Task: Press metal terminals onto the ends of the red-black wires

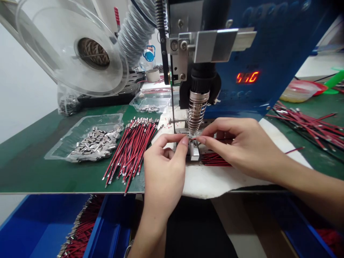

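My left hand (166, 161) is closed in a pinch of thumb and forefinger beside the small metal holder (194, 153) under the machine's spring-wrapped tip (195, 114). Whatever sits between those fingertips is too small to make out. From the other side, my right hand (233, 143) pinches a thin red and black wire, its end at the holder. Below the right fingers lies a bundle of red and black wires (215, 159). Left of my left hand, a pile of wires (134, 147) with metal connectors on their far ends rests on the green table (24, 161).
A clear tray (57, 148) holds small metal connectors; another tray (139, 100) stands behind. The blue machine (255, 46) shows a red lit display. A clear reel (61, 46) overhangs the left. More wires (314, 125) lie right. Blue bins (40, 222) sit below the edge.
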`<state>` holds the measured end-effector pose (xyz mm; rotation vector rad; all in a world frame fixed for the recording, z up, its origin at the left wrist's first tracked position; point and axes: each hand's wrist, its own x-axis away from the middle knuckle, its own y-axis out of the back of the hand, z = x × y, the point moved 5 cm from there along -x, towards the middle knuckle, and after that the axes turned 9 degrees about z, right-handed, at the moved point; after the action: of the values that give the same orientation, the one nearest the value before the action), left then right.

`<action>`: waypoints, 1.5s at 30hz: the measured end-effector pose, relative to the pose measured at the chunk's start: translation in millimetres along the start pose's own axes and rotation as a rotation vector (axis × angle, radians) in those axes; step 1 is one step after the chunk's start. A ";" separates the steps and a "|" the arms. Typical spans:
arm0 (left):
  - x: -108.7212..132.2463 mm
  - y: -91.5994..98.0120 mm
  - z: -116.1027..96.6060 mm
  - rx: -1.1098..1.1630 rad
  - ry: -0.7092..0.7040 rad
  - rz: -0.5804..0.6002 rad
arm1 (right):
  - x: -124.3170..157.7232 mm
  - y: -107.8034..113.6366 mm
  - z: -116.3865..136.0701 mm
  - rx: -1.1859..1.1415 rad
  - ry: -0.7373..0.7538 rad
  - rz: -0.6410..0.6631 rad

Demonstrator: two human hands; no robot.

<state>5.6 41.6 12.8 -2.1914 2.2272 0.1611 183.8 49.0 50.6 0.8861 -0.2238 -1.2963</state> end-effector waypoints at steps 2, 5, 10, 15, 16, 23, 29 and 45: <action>-0.4 -0.1 -0.4 -0.002 -0.004 -0.003 | -0.2 0.2 -0.4 0.000 0.000 0.000; -1.2 -0.8 -0.5 0.001 -0.007 -0.002 | -0.5 0.8 -0.3 0.000 -0.001 -0.001; -0.6 -0.7 0.8 0.002 0.002 -0.001 | -0.2 0.6 0.9 0.007 0.006 0.003; -0.1 0.4 0.7 0.003 -0.007 -0.007 | 1.1 0.6 1.6 0.019 0.027 -0.006; -0.3 0.3 0.5 0.005 -0.009 -0.004 | 1.2 0.4 1.4 0.020 0.030 -0.006; -0.7 -0.8 1.2 0.010 -0.007 0.000 | 1.1 -0.4 -0.1 0.016 0.056 -0.021; 0.2 -0.3 0.2 0.016 -0.017 -0.012 | 1.1 -0.1 -0.9 0.021 0.051 -0.020; -0.8 -0.3 0.8 0.003 -0.019 -0.006 | 1.5 -1.0 -0.7 -0.011 0.059 -0.028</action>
<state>5.9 42.5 12.1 -2.1858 2.2089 0.1784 184.0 48.0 49.0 0.9193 -0.1583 -1.2939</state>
